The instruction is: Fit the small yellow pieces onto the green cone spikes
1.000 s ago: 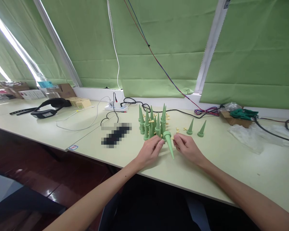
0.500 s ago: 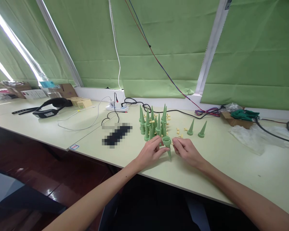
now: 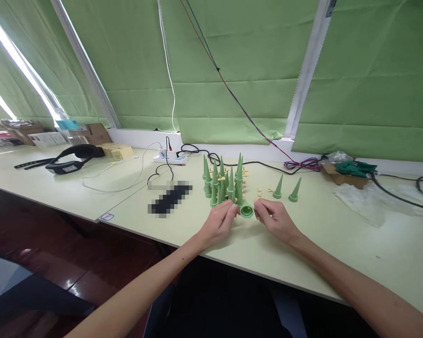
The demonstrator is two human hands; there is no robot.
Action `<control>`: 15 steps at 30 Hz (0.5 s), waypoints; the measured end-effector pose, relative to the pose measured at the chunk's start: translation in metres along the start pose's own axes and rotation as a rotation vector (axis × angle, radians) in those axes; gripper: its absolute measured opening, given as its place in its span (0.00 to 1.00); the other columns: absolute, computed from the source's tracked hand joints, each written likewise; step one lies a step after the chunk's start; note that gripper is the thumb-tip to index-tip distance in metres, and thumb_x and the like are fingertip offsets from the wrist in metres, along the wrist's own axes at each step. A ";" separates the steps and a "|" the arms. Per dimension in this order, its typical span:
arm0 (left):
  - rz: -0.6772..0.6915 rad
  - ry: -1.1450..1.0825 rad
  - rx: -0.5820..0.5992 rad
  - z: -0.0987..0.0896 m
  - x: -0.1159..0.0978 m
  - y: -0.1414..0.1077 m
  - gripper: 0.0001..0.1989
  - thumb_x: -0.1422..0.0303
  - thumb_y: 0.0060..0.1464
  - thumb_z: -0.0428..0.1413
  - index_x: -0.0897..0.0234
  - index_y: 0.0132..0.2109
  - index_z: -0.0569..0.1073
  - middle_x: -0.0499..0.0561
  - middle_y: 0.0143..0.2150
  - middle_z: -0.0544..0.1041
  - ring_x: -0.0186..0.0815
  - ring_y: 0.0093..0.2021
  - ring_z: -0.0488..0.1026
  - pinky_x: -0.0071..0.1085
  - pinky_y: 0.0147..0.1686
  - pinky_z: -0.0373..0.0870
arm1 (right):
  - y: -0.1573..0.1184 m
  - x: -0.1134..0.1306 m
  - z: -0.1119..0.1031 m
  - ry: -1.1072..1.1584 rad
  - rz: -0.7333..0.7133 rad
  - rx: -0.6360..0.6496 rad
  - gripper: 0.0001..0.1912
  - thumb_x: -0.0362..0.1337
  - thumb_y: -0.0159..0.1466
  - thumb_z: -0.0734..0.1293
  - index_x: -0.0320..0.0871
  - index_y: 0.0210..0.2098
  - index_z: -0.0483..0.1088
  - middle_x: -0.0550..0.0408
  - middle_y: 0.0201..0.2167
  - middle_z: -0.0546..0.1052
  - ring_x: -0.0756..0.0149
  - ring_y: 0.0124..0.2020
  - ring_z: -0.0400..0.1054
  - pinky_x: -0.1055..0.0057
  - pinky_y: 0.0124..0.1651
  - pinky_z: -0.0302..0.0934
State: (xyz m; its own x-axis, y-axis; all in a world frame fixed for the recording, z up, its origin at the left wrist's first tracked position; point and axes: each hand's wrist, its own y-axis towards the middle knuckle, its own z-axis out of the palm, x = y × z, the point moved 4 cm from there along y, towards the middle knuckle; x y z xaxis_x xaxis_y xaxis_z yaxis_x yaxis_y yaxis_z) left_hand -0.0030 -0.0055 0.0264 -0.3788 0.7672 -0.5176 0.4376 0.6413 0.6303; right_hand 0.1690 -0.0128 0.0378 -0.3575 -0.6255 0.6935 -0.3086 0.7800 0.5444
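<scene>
My left hand (image 3: 219,219) is closed on a green plastic cone-shaped spike (image 3: 246,211), its open round end turned toward me. The spike's pointed part is out of sight. On the right side of its rim, my right hand (image 3: 273,218) pinches a small yellow piece, mostly hidden by the fingertips. Just beyond my hands stands a cluster of similar green spikes (image 3: 214,180), points up, several with yellow T-shaped pieces (image 3: 245,170) sticking out. Two more green spikes, a nearer-in one (image 3: 278,188) and an outer one (image 3: 295,191), stand to the right near loose yellow pieces (image 3: 259,192).
A white power strip (image 3: 169,158) and black cables lie along the wall. To the left are a black headset-like strap device (image 3: 72,159) and yellow boxes (image 3: 118,151). A cardboard box (image 3: 343,177) with green cloth and clear plastic bags (image 3: 364,202) sits right.
The spike in my left hand has tipped, from point-down to its open end facing me. My right hand stays beside its rim, and the view has shifted slightly.
</scene>
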 end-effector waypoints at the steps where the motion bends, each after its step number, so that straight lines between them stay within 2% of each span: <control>1: 0.001 -0.021 0.009 -0.001 0.000 0.000 0.21 0.65 0.68 0.37 0.64 0.27 0.62 0.49 0.26 0.64 0.32 0.28 0.63 0.30 0.32 0.60 | 0.000 0.000 0.000 -0.016 -0.016 0.016 0.22 0.44 0.71 0.55 0.43 0.23 0.59 0.59 0.19 0.61 0.71 0.21 0.54 0.71 0.27 0.50; 4: -0.007 -0.043 0.054 0.000 0.000 0.001 0.21 0.64 0.68 0.37 0.63 0.26 0.58 0.48 0.25 0.61 0.32 0.27 0.60 0.30 0.30 0.58 | 0.000 0.001 0.003 -0.045 -0.064 0.066 0.20 0.42 0.71 0.56 0.43 0.24 0.61 0.59 0.19 0.62 0.71 0.22 0.55 0.72 0.28 0.51; 8: 0.029 -0.003 0.101 0.001 -0.002 0.000 0.18 0.63 0.67 0.40 0.64 0.29 0.61 0.48 0.28 0.62 0.32 0.29 0.60 0.30 0.31 0.58 | -0.001 0.002 0.007 -0.041 -0.091 0.085 0.19 0.41 0.71 0.55 0.43 0.25 0.60 0.60 0.20 0.63 0.71 0.22 0.56 0.72 0.29 0.52; 15: 0.045 0.027 0.120 0.003 -0.002 -0.003 0.11 0.60 0.62 0.51 0.65 0.41 0.67 0.49 0.34 0.65 0.28 0.26 0.60 0.26 0.25 0.59 | -0.001 -0.004 0.011 0.007 0.030 0.072 0.22 0.42 0.71 0.54 0.44 0.21 0.52 0.62 0.17 0.56 0.72 0.20 0.50 0.71 0.27 0.48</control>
State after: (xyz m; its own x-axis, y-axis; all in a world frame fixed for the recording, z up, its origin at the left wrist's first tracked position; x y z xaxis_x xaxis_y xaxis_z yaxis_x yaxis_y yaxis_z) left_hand -0.0009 -0.0084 0.0237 -0.3780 0.7955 -0.4735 0.5482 0.6045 0.5779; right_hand 0.1606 -0.0116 0.0292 -0.3616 -0.6011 0.7127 -0.3600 0.7951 0.4880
